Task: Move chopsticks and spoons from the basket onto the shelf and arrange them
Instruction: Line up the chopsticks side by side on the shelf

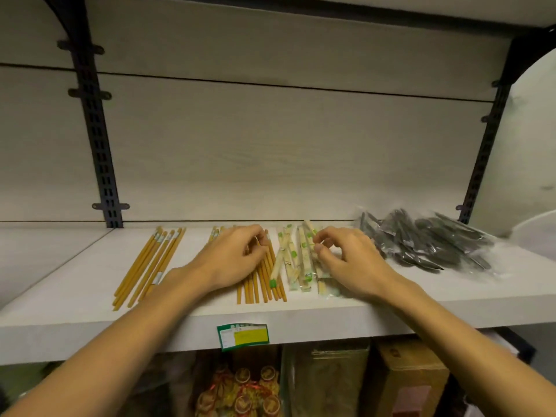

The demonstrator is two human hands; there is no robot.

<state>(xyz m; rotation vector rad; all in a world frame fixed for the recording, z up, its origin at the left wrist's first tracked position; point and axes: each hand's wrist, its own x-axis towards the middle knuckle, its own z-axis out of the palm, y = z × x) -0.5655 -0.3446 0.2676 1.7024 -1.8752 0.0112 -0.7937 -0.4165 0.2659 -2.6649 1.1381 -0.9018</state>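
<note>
On the white shelf point(75, 284) lie two groups of yellow wooden chopsticks: one fanned at the left point(147, 266), one in the middle point(261, 281). My left hand point(231, 257) rests over the middle group, fingertips curled onto the sticks near their far ends. Right of them lie several wrapped disposable chopsticks point(291, 260) with green marks. My right hand point(346, 260) hovers over these, its thumb and fingers pinching at one wrapper. A pile of dark spoons in clear plastic bags point(427, 245) sits at the right. No basket is in view.
A green and yellow price label point(243, 336) sticks to the shelf's front edge. Black slotted uprights point(96, 139) stand at both sides of the back panel. Below the shelf are a brown box point(412, 383) and packaged goods point(240, 392).
</note>
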